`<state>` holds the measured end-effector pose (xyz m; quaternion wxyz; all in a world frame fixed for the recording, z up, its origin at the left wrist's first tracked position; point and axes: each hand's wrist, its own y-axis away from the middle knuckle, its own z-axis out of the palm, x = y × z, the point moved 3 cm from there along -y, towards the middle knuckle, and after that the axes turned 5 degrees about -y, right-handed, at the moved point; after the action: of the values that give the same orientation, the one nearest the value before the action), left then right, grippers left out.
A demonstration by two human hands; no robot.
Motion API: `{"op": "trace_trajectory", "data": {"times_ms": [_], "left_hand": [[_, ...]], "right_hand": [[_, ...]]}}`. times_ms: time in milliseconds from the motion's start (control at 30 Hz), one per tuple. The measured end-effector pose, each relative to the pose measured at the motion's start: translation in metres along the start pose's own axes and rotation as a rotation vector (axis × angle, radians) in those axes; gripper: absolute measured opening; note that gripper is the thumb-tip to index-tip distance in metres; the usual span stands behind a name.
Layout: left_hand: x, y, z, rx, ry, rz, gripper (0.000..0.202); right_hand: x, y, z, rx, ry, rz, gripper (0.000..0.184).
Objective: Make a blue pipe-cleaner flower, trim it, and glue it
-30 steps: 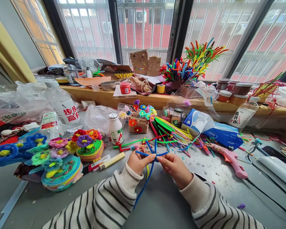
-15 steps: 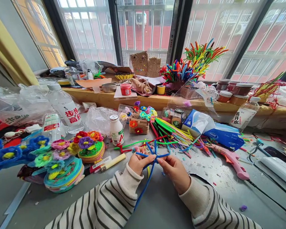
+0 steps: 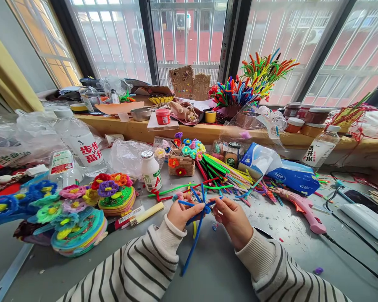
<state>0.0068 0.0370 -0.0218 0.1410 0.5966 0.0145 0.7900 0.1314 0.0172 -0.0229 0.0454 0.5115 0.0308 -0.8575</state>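
Observation:
A bundle of blue pipe cleaners point(image 3: 198, 218) is gripped by both hands over the grey table point(image 3: 214, 264). My left hand point(image 3: 182, 214) is closed round the bundle where the strands cross; short ends fan out above it and a long tail hangs down toward me. My right hand point(image 3: 231, 218) pinches a blue strand end just right of the crossing. Both arms wear striped sleeves.
Pipe-cleaner flower coasters point(image 3: 78, 226) lie at the left. Near them stand a small white bottle point(image 3: 150, 170) and a little flower basket point(image 3: 182, 161). Loose coloured pipe cleaners point(image 3: 227, 174), a tissue pack point(image 3: 286, 176) and a pink glue gun point(image 3: 304, 207) lie right. A cluttered wooden sill point(image 3: 208, 132) runs behind.
My right hand has drawn in closer to the left, bending the right-hand blue strand toward the crossing. The view has shifted slightly.

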Motion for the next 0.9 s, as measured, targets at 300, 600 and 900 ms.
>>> {"op": "trace_trajectory", "data": {"times_ms": [300,600,900], "left_hand": [[0.003,0.004,0.005,0.011,0.053,-0.029,0.038],[0.007,0.006,0.005,0.056,0.04,-0.027,0.043],[0.007,0.003,0.002,0.059,0.064,-0.055,0.041]], "right_hand": [[-0.004,-0.003,0.001,-0.008,-0.12,0.012,0.011],[-0.008,-0.004,-0.006,0.043,-0.049,-0.007,0.011],[-0.024,-0.011,-0.026,0.135,0.121,-0.132,0.023]]}}
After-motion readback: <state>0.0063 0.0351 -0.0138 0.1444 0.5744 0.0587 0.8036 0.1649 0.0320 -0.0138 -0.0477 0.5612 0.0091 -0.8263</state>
